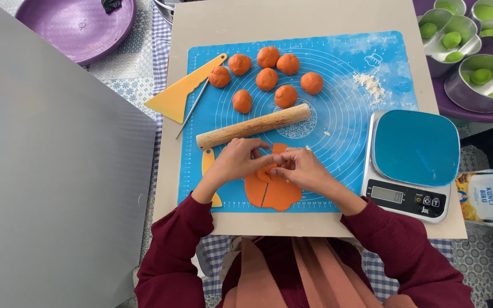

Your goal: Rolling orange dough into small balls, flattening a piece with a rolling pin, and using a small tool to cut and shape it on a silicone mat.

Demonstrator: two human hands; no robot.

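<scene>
A flat sheet of orange dough (pixel 275 195) lies on the blue baking mat (pixel 349 108), cut with a slit. My left hand (pixel 237 161) and my right hand (pixel 300 169) meet above it, and their fingertips pinch a small strip of orange dough (pixel 267 173) that curls up from the sheet. Several orange dough balls (pixel 267 78) sit at the far side of the mat. A wooden rolling pin (pixel 253 126) lies just beyond my hands.
A yellow scraper (pixel 177 97) and a thin metal tool (pixel 192 108) lie at the mat's left edge. A kitchen scale (pixel 415 162) stands at the right, a flour bag (pixel 489 197) beyond it. Metal cups with green dough (pixel 475 74) sit at the back right. A purple bowl (pixel 78 28) is at the back left.
</scene>
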